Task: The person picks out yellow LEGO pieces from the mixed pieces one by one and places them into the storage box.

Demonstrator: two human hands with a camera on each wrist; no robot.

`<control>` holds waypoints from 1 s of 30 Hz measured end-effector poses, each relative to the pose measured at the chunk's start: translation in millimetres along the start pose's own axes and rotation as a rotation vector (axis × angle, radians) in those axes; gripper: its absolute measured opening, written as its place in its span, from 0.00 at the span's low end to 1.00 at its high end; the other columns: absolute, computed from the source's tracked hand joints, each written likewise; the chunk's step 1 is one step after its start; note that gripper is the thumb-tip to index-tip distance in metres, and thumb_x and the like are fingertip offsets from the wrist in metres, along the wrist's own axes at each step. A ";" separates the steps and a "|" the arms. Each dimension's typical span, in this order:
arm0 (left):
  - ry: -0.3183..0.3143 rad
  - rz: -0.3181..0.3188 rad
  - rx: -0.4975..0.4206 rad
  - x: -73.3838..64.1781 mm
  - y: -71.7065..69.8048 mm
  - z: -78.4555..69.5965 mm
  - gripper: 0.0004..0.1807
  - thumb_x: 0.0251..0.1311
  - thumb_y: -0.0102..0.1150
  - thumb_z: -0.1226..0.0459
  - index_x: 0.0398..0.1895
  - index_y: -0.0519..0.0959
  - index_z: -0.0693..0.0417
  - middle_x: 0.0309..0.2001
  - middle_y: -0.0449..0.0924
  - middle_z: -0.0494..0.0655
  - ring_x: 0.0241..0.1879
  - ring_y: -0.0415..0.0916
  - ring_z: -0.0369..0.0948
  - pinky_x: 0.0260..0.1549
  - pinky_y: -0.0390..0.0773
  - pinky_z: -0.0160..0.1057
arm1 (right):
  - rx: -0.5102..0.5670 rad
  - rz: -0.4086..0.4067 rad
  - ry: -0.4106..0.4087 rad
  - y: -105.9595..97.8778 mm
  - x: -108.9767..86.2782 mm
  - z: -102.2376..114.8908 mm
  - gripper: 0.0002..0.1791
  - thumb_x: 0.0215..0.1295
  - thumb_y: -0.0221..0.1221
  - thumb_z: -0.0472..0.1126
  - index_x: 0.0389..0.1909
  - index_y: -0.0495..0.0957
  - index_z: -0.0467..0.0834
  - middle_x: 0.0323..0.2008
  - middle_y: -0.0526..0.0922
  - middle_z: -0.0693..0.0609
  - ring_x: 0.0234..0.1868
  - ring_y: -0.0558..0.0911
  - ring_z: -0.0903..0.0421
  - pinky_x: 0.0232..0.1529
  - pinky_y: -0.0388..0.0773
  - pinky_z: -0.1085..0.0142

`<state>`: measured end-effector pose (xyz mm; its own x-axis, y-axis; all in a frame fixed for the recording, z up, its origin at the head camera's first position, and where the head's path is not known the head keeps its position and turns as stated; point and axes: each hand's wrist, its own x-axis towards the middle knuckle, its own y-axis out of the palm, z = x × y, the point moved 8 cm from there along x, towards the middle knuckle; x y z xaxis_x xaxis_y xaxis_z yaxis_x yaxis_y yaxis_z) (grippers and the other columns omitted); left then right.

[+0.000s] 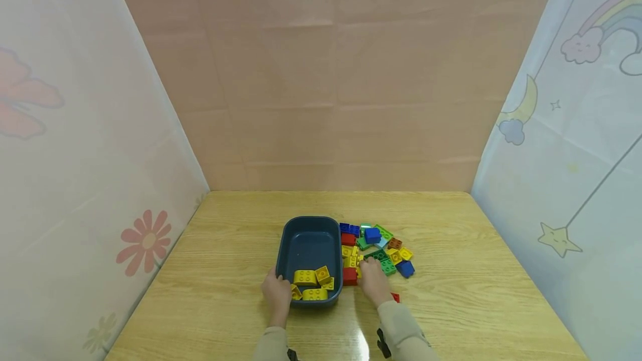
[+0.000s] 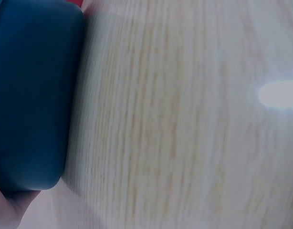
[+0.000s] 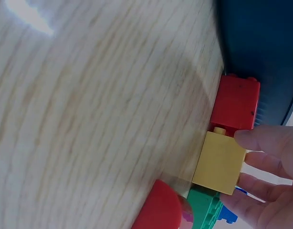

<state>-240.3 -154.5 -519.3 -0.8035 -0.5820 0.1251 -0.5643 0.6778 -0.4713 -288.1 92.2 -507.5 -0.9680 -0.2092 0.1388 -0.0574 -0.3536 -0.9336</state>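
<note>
right hand [image 1: 373, 282] pinching yellow brick [image 3: 219, 162], left hand [image 1: 277, 293] gripping tray [image 1: 308, 249], bricks inside [image 1: 305, 277] in head view only

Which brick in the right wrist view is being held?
The yellow brick, pinched by the fingers; its colour sets it apart from the red bricks, green brick and blue piece.

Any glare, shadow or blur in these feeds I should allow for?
Head view: a bright glare patch on the table near the picture's bottom edge; left wrist view: white glare at the right edge, the blue tray dark and lacking detail; right wrist view: glare at the upper left, soft shadow on the table beside the yellow block.
</note>
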 end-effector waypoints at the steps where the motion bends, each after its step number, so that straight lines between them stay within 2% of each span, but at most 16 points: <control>1: -0.002 0.000 0.000 -0.1 0.1 0.3 0.20 0.45 0.47 0.83 0.46 0.71 0.79 0.45 0.72 0.72 0.42 0.74 0.59 0.36 0.75 0.53 | 0.001 0.001 0.000 0.2 -0.1 -0.2 0.11 0.40 0.68 0.30 0.27 0.78 0.34 0.26 0.72 0.44 0.29 0.71 0.48 0.30 0.74 0.59; 9: -0.016 0.012 -0.001 0.5 1.4 1.6 0.21 0.45 0.47 0.83 0.47 0.70 0.79 0.46 0.71 0.72 0.43 0.74 0.58 0.37 0.75 0.52 | 0.020 0.001 -0.003 -1.8 -1.6 0.2 0.10 0.40 0.67 0.30 0.27 0.78 0.33 0.26 0.72 0.44 0.29 0.71 0.48 0.29 0.74 0.60; 14: -0.012 0.003 0.007 1.0 0.9 0.9 0.20 0.45 0.47 0.83 0.46 0.70 0.79 0.45 0.72 0.72 0.43 0.74 0.59 0.37 0.75 0.53 | 0.023 -0.048 -0.030 -10.3 -2.1 3.6 0.09 0.39 0.66 0.28 0.24 0.77 0.33 0.24 0.72 0.44 0.29 0.72 0.47 0.29 0.74 0.60; 24: -0.031 0.023 -0.012 -0.7 -0.3 -0.8 0.20 0.46 0.47 0.83 0.47 0.69 0.79 0.47 0.71 0.72 0.44 0.73 0.58 0.38 0.74 0.52 | 0.060 -0.074 0.022 -26.2 0.9 6.1 0.12 0.45 0.65 0.32 0.31 0.77 0.31 0.32 0.74 0.41 0.34 0.73 0.46 0.32 0.76 0.60; 27: -0.037 0.029 -0.019 -1.5 -0.7 -1.4 0.21 0.46 0.46 0.83 0.48 0.69 0.80 0.47 0.70 0.73 0.44 0.73 0.58 0.38 0.74 0.52 | 0.053 -0.108 0.014 -32.2 1.8 8.5 0.12 0.46 0.64 0.32 0.32 0.77 0.30 0.34 0.76 0.40 0.37 0.74 0.45 0.34 0.76 0.58; 30: -0.033 0.025 -0.016 -2.2 -0.9 -1.7 0.20 0.46 0.46 0.83 0.47 0.69 0.80 0.47 0.70 0.73 0.44 0.73 0.58 0.38 0.74 0.52 | 0.050 -0.177 -0.018 -39.6 1.6 11.9 0.12 0.46 0.64 0.31 0.33 0.78 0.29 0.37 0.77 0.36 0.41 0.74 0.42 0.38 0.76 0.56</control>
<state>-238.3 -153.1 -517.6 -0.8110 -0.5789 0.0843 -0.5471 0.6996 -0.4596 -284.4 95.0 -466.4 -0.9393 -0.1557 0.3058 -0.2139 -0.4312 -0.8765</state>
